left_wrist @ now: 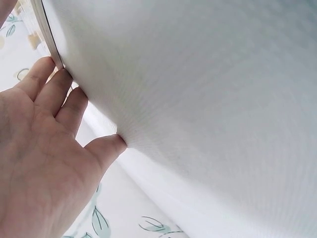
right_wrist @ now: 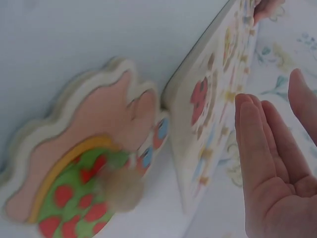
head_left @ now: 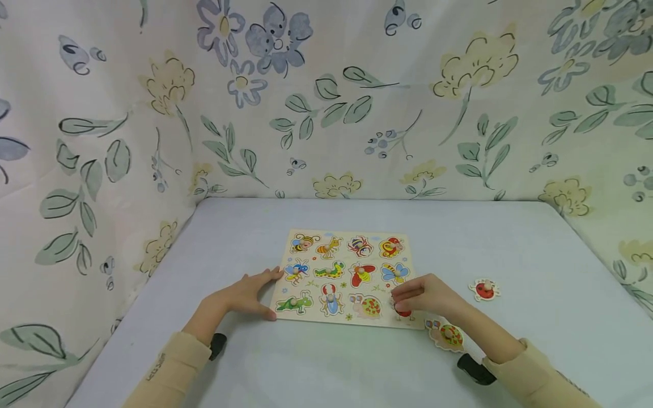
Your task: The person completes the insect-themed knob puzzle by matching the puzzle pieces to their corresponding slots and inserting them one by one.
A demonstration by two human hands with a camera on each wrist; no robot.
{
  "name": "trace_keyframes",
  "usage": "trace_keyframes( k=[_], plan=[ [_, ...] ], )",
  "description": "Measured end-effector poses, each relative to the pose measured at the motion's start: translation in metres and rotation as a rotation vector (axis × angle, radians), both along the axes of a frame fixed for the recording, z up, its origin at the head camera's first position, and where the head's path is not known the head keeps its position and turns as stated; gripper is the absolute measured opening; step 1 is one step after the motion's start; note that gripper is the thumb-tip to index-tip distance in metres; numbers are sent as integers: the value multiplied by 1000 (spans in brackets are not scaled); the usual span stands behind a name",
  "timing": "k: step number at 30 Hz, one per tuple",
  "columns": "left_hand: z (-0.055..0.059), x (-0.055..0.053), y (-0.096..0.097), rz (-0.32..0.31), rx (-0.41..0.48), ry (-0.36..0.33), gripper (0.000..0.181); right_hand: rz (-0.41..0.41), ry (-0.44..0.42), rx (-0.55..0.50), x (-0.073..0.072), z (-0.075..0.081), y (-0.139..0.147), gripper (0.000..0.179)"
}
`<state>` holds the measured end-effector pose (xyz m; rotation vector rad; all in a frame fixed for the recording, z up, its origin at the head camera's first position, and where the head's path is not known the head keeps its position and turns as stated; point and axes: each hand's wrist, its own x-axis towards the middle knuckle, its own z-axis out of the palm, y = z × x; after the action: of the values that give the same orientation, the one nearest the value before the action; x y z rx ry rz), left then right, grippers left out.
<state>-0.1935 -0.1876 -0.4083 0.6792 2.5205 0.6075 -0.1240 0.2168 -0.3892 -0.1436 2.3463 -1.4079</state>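
A wooden peg puzzle board (head_left: 316, 324) with colourful insect pictures lies on the table. My left hand (head_left: 251, 294) touches its left edge with fingers and thumb spread; the left wrist view shows the fingertips (left_wrist: 62, 79) at that edge. Above the lower right corner hovers my right hand (head_left: 425, 296), over the red ladybug picture (right_wrist: 199, 101). Its fingers (right_wrist: 257, 134) look straight, with nothing held between them. Close by that corner lies a loose snail piece (head_left: 445, 334) with a wooden knob, partly beneath the right forearm. Farther right sits a loose ladybug piece (head_left: 484, 289).
The white tabletop (head_left: 316, 368) runs out to left, right and front. Floral cloth (head_left: 326, 102) hangs behind it and along both sides. Black bands (head_left: 476, 369) are at the wrists.
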Motion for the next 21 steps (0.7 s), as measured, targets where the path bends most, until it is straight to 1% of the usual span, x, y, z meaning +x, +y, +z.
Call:
trace_keyframes(
  k=[5, 12, 16, 21],
  plan=[
    [0, 0, 0, 3, -4, 4, 98, 7, 5, -47, 8, -3, 19, 38],
    [1, 0, -1, 0, -2, -8, 99, -27, -23, 4, 21, -7, 44, 38],
    [3, 0, -1, -4, 3, -7, 99, -36, -33, -2, 26, -8, 57, 39],
    [2, 0, -1, 1, -5, -8, 99, -42, -19, -8, 31, -10, 70, 39]
  ],
)
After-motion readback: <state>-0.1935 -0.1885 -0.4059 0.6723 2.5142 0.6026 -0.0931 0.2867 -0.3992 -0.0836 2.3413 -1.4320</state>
